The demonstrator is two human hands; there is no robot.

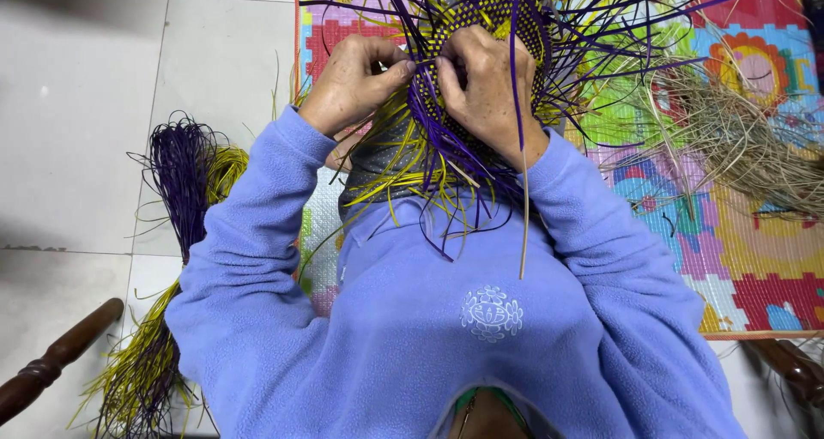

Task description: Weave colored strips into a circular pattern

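Head view: my left hand [348, 83] and right hand [485, 83] both pinch purple and yellow strands of half-woven basket [493, 18], held over lap above colourful play mat [755, 267]. Fingers clenched on strands at weave edge. Bundle of purple and yellow strips [176, 199] on tiled floor [77, 130], near mat's left edge. Dry straw pile [755, 147] at mat's right edge.

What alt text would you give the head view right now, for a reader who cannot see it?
Both hands, left hand and right hand, pinch strands at the edge of a half-woven purple and yellow mat held over the lap. A bundle of purple and yellow strands lies on the tiled floor; tan fibres rest on a colourful play mat.
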